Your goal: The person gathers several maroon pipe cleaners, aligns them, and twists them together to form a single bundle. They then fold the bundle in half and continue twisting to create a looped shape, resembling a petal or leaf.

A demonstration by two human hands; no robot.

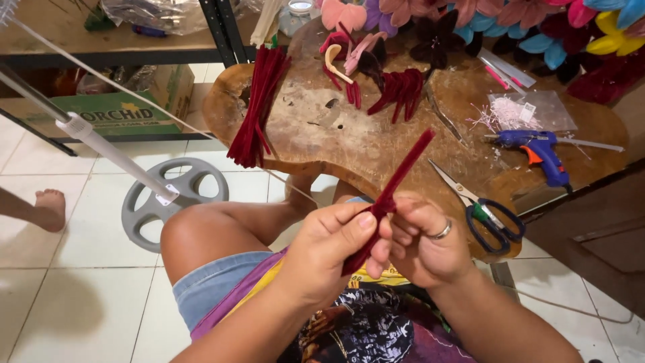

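Dark-red pipe cleaner (396, 185) slants up over the bench (363, 151), pinched between left hand (329, 252) and right hand (426, 242) fingers (379, 245).

I see both forearms reach in from below, meeting over the lap. My left hand (329, 249) pinches with thumb and forefinger; my right hand (423, 242) (ring on one finger) curls closed beside it, fingertips touching.
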